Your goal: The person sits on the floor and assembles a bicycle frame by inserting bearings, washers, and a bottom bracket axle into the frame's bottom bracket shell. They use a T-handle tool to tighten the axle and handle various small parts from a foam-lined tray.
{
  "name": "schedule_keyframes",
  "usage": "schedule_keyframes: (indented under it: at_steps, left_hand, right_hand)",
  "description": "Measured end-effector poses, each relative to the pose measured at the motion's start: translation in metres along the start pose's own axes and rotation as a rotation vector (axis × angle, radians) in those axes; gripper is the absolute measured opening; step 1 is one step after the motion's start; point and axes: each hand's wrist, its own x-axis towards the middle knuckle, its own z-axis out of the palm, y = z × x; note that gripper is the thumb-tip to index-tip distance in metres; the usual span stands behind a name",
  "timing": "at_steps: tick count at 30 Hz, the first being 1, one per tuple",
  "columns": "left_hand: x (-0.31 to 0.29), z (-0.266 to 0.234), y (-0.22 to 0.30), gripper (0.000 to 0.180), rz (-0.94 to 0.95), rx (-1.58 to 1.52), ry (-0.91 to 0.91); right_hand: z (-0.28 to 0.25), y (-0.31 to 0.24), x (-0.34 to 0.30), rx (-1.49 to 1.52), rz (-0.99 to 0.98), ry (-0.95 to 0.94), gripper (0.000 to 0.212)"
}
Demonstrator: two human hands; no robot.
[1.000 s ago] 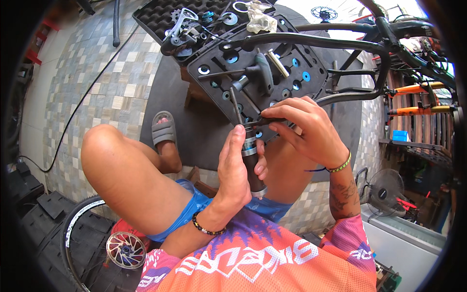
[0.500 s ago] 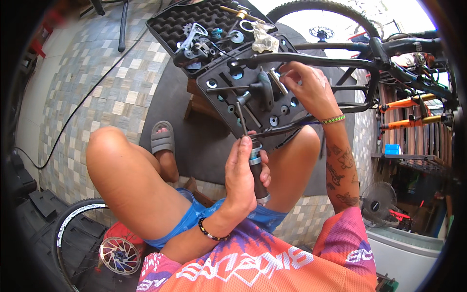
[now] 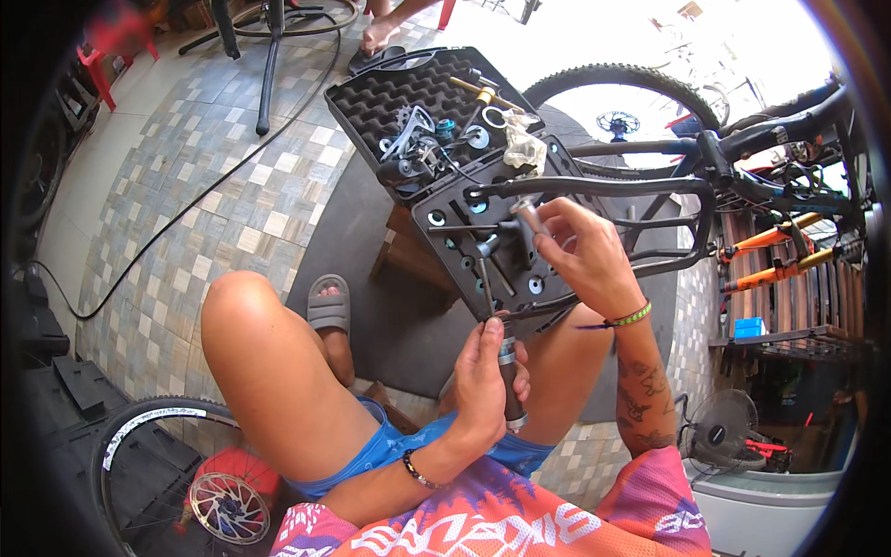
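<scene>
My left hand is closed round a dark cylindrical tool with blue and silver rings. A thin metal rod extends from its upper end toward the tool case. Over the case, my right hand pinches a short silver metal pin with a wider end; motion blurs it slightly. The open black tool case has a tray with round cut-outs. A black T-handle hex key lies on the tray below the pin, partly hidden. The black bicycle frame crosses above the case.
Bike parts and a crumpled whitish glove lie in the case. A tyred wheel stands behind it. At lower left lies another wheel with a brake rotor. A fan stands right. Another person's foot shows at the top.
My right hand has lifted the silver pin off the tray area and tilted it. My left hand keeps its hold on the ringed tool. The view has shifted, bringing another person's foot into sight.
</scene>
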Motion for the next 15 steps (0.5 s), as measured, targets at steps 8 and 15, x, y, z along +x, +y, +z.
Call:
schedule_keyframes:
  at_steps: [8, 15]
  left_hand:
    - [-0.003, 0.0, -0.003, 0.039, 0.001, -0.011, -0.035]
    - [0.0, -0.003, -0.005, 0.038, 0.02, 0.0, -0.036]
  right_hand:
    - [-0.004, 0.019, 0.048, 0.294, 0.047, -0.471, 0.026]
    - [0.012, 0.015, 0.074, 0.236, 0.141, -0.63, 0.043]
